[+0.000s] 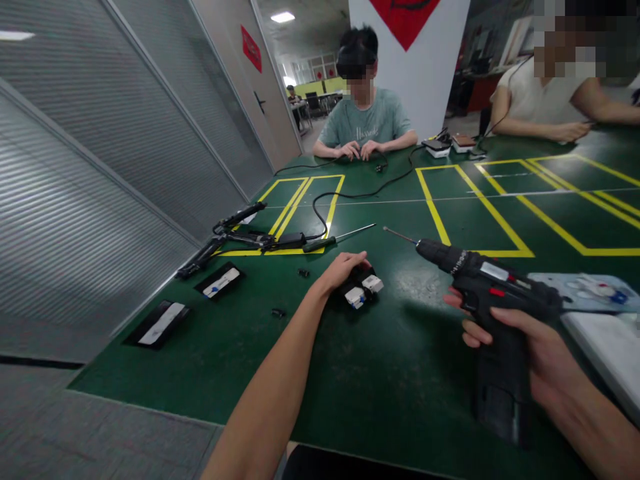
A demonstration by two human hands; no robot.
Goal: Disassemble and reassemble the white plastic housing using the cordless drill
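Note:
My right hand (520, 333) is wrapped round the grip of a black cordless drill (493, 280), raised over the table's right side. Its long thin bit (400, 235) points left and away from me. My left hand (345, 270) is closed over the far side of a small black device with white blocks (363, 291) resting on the table; some fingers are hidden behind it. Two small black pieces, one (303, 273) farther off and one (279, 313) nearer, lie left of that hand. Beyond it lies a screwdriver with a green handle (320, 245).
On the left are two black pouches with white labels (220, 283) and a folded black frame (240, 237) with a cable. Yellow tape marks (445, 220) cross the green table (380, 380). A pale tray (595, 293) sits at right. Two people sit opposite.

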